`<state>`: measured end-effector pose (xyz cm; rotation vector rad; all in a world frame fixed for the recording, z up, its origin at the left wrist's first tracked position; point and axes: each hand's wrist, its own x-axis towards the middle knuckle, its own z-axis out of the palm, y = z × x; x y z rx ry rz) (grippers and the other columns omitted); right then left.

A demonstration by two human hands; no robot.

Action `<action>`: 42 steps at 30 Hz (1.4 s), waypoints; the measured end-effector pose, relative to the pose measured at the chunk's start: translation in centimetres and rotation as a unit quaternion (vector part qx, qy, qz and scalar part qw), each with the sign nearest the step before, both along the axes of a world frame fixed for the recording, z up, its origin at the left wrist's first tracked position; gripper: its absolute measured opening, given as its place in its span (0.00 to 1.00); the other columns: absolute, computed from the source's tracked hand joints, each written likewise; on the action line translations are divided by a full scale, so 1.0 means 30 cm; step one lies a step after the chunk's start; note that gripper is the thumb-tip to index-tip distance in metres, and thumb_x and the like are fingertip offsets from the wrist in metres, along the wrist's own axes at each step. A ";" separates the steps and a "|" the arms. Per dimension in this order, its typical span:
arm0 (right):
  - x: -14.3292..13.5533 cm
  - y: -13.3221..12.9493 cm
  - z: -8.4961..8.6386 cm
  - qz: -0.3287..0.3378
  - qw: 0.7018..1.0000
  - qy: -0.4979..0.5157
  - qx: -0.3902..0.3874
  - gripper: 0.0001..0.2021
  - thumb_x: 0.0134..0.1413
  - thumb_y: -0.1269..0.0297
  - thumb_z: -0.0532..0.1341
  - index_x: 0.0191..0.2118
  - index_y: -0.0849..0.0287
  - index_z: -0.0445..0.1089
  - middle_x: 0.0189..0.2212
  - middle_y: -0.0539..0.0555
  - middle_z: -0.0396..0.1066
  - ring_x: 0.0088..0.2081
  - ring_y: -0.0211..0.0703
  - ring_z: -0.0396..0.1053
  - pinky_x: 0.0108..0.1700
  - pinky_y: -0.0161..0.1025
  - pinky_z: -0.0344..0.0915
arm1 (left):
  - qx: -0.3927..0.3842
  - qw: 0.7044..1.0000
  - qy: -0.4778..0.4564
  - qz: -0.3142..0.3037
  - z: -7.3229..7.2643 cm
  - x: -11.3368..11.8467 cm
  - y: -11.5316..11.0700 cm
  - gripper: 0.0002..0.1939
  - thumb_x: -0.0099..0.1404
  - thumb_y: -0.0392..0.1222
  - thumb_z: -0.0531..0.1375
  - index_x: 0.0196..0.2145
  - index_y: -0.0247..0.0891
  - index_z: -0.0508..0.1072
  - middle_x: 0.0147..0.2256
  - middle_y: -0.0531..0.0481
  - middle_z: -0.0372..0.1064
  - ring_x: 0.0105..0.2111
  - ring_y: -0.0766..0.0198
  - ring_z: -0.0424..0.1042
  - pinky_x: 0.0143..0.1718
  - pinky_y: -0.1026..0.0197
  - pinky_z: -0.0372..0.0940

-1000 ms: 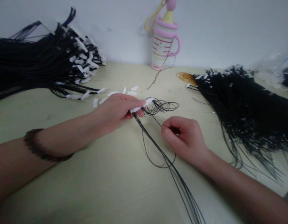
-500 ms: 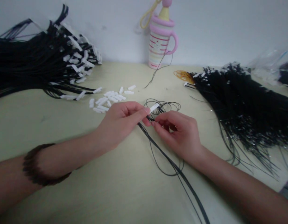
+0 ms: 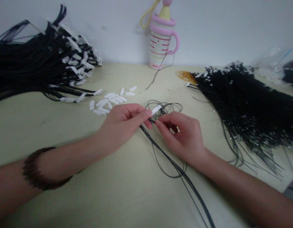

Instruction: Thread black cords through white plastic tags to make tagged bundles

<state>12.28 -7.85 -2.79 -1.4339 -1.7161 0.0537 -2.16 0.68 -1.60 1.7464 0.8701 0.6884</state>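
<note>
My left hand pinches a bundle of black cables together with a white tag that sticks up past the thumb. Just to its right, the thumb and forefinger of my right hand are closed on the cables' ends, the fingertips almost touching those of my left hand. Thin black wire loops lie on the table behind the fingers. From my left hand the cables run down to the lower right, below my right wrist.
Loose white tags lie behind my left hand. A tagged cable pile is at the left, another black cable pile at the right beside orange bands. A pink-lidded cup stands by the wall.
The whole view has shifted very slightly. My right fingertips have moved a little on the cable ends; both hands otherwise keep their grip.
</note>
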 end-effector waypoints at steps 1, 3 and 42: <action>-0.001 0.000 0.000 0.001 1.000 -0.002 -0.001 0.05 0.51 0.72 0.58 0.29 0.65 0.70 0.21 0.49 0.65 0.24 0.29 0.60 0.27 0.28 0.57 | 0.005 1.000 0.005 -0.002 0.001 -0.001 0.000 0.13 0.59 0.46 0.57 0.23 0.38 0.73 0.20 0.56 0.70 0.20 0.71 0.59 0.23 0.67 0.54; -0.003 -0.001 0.000 0.004 1.000 -0.007 -0.001 0.05 0.52 0.72 0.58 0.28 0.66 0.70 0.21 0.50 0.64 0.25 0.30 0.60 0.28 0.29 0.57 | 0.013 1.000 0.015 -0.007 0.002 -0.003 -0.001 0.13 0.59 0.46 0.56 0.22 0.38 0.73 0.20 0.56 0.69 0.20 0.70 0.59 0.22 0.66 0.53; -0.002 0.005 -0.019 0.009 0.999 -0.039 -0.003 0.07 0.54 0.71 0.55 0.30 0.63 0.70 0.24 0.51 0.66 0.27 0.33 0.61 0.29 0.31 0.58 | 0.026 0.995 0.060 -0.072 -0.010 -0.005 -0.005 0.12 0.60 0.47 0.55 0.27 0.37 0.72 0.22 0.54 0.71 0.23 0.68 0.68 0.25 0.67 0.58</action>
